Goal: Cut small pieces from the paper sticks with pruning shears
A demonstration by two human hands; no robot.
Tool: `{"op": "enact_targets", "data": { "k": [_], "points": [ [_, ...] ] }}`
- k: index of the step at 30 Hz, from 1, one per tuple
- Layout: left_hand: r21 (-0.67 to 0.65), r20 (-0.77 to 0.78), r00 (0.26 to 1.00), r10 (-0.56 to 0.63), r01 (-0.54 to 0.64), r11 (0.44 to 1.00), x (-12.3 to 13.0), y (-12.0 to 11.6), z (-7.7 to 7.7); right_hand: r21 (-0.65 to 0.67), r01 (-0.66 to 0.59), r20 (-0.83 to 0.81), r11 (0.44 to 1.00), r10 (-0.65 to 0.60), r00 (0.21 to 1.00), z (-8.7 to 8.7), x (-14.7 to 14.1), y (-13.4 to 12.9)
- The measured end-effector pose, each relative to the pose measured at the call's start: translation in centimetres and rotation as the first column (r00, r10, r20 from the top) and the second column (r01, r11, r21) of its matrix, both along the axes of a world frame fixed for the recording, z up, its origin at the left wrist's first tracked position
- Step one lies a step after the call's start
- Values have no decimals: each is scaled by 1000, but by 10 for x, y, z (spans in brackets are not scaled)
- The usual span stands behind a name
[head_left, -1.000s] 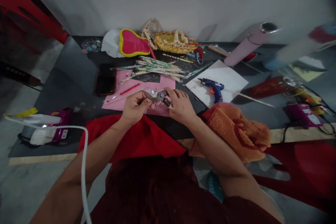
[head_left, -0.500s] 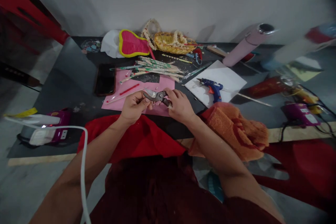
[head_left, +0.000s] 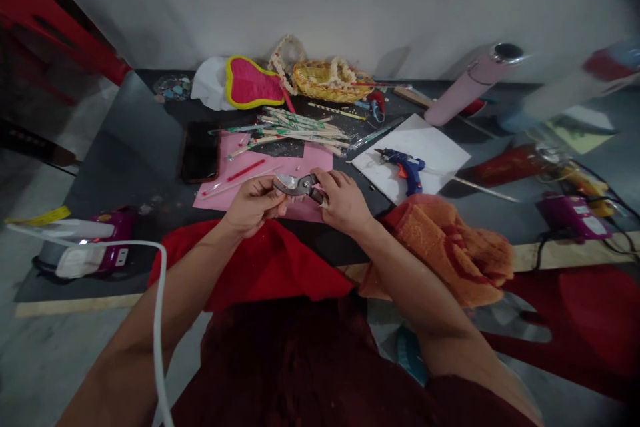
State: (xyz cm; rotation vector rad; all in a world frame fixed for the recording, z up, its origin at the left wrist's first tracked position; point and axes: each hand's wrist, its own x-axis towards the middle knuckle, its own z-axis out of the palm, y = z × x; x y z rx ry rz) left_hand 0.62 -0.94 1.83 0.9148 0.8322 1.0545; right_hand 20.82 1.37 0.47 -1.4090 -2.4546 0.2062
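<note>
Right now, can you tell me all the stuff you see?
cutters: 1, grey, between hands
table: 1, dark, beneath
pink paper: 1, pink, under hands
sticks: many, pale, middle
phone: 1, black, left
basket: 1, yellow, by wall
glue gun: 1, blue, right
flask: 1, pink, back right
towel: 1, orange, front right
cloth: 1, red, front
cable: 1, white, front left
other bits: uncounted, mixed, around
left hand: 1, by blades
right hand: 1, on handles

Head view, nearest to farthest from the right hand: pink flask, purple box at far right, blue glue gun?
From the right hand:
1. Blue glue gun, just to the right
2. Pink flask, back right
3. Purple box, far right
</note>
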Motion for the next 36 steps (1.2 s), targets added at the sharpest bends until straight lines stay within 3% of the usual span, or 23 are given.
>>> {"op": "enact_targets", "data": {
  "k": [5, 13, 20, 27, 36],
  "points": [
    [-14, 1, 1000, 30, -30, 999, 3, 0, 0, -27, 21, 33, 999, -20, 999, 1, 0, -1],
    [257, -218, 952, 216, -158, 953, 5, 2, -9, -36, 96, 41, 995, -95, 995, 3, 0, 2],
    [388, -433, 862, 265, -87, 917, 5, -1, -5, -6, 74, 57, 997, -74, 996, 1, 4, 4],
    [306, -397, 908, 137, -10, 952, -3, 2, -6, -11, 28, 65, 1000, -27, 998, 1, 7, 5],
    [255, -318, 935, 155, -73, 964, -2, 3, -15, -31, 50, 72, 998, -47, 996, 0, 4, 2]
  ]
}}
